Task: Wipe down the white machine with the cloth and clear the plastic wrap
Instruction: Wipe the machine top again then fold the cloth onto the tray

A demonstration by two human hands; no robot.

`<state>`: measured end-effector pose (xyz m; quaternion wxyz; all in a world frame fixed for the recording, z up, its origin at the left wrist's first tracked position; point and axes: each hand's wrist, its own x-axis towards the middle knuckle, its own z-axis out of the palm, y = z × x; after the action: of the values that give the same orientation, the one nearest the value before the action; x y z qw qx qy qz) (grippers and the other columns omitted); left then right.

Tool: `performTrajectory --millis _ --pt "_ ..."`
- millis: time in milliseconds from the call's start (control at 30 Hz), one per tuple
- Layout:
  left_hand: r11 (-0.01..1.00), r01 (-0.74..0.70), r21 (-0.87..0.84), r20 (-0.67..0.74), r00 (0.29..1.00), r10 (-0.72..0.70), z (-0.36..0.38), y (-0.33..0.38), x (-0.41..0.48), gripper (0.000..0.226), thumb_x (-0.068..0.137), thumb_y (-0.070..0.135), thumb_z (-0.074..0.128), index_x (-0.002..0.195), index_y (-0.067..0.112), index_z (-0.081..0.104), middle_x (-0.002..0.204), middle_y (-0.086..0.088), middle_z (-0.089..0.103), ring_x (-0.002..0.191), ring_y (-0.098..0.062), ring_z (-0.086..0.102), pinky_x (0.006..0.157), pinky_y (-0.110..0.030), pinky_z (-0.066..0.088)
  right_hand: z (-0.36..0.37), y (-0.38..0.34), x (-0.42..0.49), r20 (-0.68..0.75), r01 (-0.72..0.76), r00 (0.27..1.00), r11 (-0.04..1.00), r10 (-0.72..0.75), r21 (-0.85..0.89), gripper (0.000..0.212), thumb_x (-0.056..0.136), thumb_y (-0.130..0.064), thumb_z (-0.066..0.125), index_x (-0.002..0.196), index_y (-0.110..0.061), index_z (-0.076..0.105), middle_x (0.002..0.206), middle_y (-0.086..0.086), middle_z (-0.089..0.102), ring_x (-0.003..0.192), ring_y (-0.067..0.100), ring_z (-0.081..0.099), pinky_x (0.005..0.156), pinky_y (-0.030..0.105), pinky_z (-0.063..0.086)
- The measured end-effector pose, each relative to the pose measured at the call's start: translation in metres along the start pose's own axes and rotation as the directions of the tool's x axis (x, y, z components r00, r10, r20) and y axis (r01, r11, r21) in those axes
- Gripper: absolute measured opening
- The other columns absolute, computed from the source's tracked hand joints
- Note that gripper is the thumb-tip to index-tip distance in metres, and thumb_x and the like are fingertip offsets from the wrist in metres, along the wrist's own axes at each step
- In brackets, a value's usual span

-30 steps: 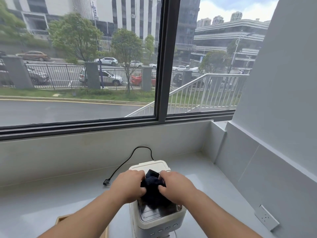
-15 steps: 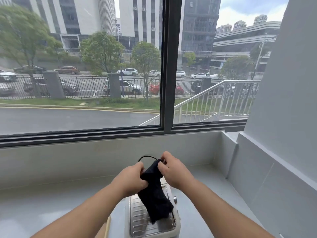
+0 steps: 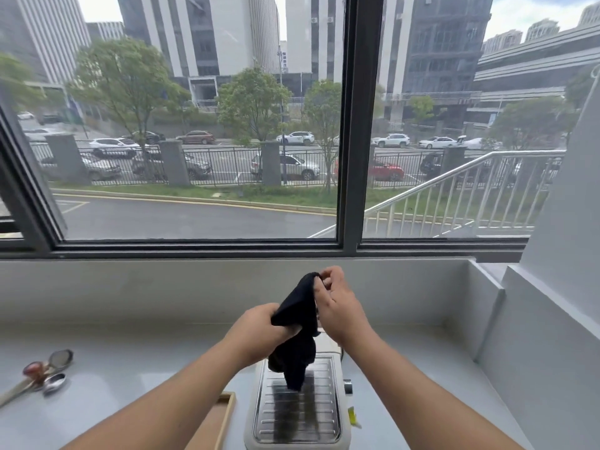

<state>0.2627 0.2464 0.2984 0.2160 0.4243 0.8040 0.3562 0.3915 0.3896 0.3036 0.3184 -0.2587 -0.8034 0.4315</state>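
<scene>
Cloth: a dark, limp fabric cloth (image 3: 297, 332) is held up above the machine, probably to be unfolded or regripped for wiping.
Left hand (image 3: 259, 326): closed around the cloth's lower fold.
Right hand (image 3: 337, 306): fingertips pinched on the top corner.
Machine: the white boxy machine with a ribbed metal top tray (image 3: 297, 414) is set on the pale grey desk (image 3: 130, 368), directly below the hands.
Plastic wrap: cannot be told.
Open room: bare desk is left to the right; a wooden tray edge (image 3: 224, 414) lies just beside the machine's left.
</scene>
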Motion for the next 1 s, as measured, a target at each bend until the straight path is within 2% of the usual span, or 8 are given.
performTrajectory --millis 100,267,400,533,633,733,867,1000 --pt "0.974 0.046 -0.222 -0.046 0.997 -0.057 -0.002 0.005 -0.005 0.025 0.079 0.044 0.071 0.094 0.024 0.072 0.087 0.006 0.08 0.085 -0.016 0.076 0.08 -0.04 0.06 0.003 0.009 -0.002 0.019 -0.134 0.991 0.988 0.133 0.077 0.034 0.1 -0.066 0.037 0.107 -0.033 0.043 0.101 -0.004 0.064 0.09 0.027 0.07 0.087 0.051 0.056" --pt "0.845 0.081 -0.529 -0.123 0.978 -0.171 -0.006 0.013 -0.016 0.035 0.077 0.049 0.071 0.098 0.022 0.078 0.099 -0.007 0.08 0.094 -0.026 0.076 0.076 -0.036 0.058 0.011 0.017 -0.014 0.2 -0.283 0.944 0.956 0.264 0.077 0.075 0.073 -0.094 0.023 0.101 -0.031 0.053 0.1 -0.001 0.068 0.092 0.024 0.069 0.093 0.053 0.055" --pt "0.747 0.122 -0.653 -0.13 0.954 -0.27 -0.008 0.02 -0.021 0.043 0.084 0.06 0.061 0.104 0.027 0.079 0.104 -0.004 0.081 0.096 -0.022 0.077 0.087 -0.041 0.057 0.017 0.016 -0.022 0.365 -0.342 0.879 0.939 0.308 0.031 0.1 0.068 -0.099 0.013 0.108 -0.026 0.069 0.095 0.0 0.075 0.093 0.019 0.07 0.098 0.05 0.053" --pt "0.689 0.145 -0.71 -0.097 0.949 -0.3 -0.01 0.023 -0.022 0.048 0.09 0.068 0.05 0.1 0.033 0.083 0.107 -0.002 0.081 0.096 -0.018 0.077 0.085 -0.038 0.056 0.022 0.011 -0.024 0.445 -0.36 0.83 0.932 0.335 -0.03 0.104 0.068 -0.098 0.013 0.096 -0.023 0.079 0.102 0.004 0.078 0.105 0.027 0.069 0.105 0.049 0.048" --pt "0.68 0.164 -0.714 -0.094 0.941 -0.325 -0.01 0.023 -0.022 0.057 0.081 0.076 0.046 0.098 0.036 0.083 0.107 -0.003 0.081 0.097 -0.018 0.077 0.094 -0.041 0.055 0.027 0.009 -0.021 0.492 -0.405 0.811 0.911 0.317 0.081 0.087 0.083 -0.09 0.033 0.105 -0.019 0.078 0.105 0.008 0.078 0.104 0.029 0.071 0.102 0.049 0.052" --pt "0.669 0.18 -0.721 -0.086 0.935 -0.345 -0.008 0.016 -0.019 0.059 0.08 0.076 0.044 0.097 0.035 0.083 0.107 -0.003 0.081 0.097 -0.018 0.077 0.091 -0.04 0.055 0.03 0.008 -0.017 0.47 -0.305 0.863 0.932 0.184 0.196 0.052 0.097 -0.06 0.056 0.097 -0.011 0.076 0.088 0.006 0.076 0.085 0.025 0.071 0.086 0.048 0.057" --pt "0.68 0.238 -0.694 -0.114 0.896 -0.429 -0.009 0.005 -0.016 0.065 0.077 0.074 0.049 0.101 0.024 0.082 0.101 -0.002 0.081 0.094 -0.02 0.078 0.093 -0.042 0.058 0.033 0.001 -0.013 0.443 -0.315 0.887 0.876 0.135 0.364 0.032 0.086 -0.034 0.068 0.092 -0.003 0.072 0.079 0.007 0.069 0.073 0.024 0.067 0.065 0.036 0.055" --pt "0.762 0.282 -0.583 -0.212 0.852 -0.478 -0.017 -0.006 -0.012 0.057 0.08 0.067 0.054 0.107 0.019 0.07 0.102 -0.006 0.078 0.095 -0.027 0.074 0.085 -0.048 0.063 0.038 -0.003 -0.007 0.403 -0.292 0.908 0.859 0.111 0.42 0.014 0.087 -0.024 0.071 0.082 -0.012 0.065 0.074 0.006 0.062 0.067 0.022 0.056 0.056 0.03 0.043"
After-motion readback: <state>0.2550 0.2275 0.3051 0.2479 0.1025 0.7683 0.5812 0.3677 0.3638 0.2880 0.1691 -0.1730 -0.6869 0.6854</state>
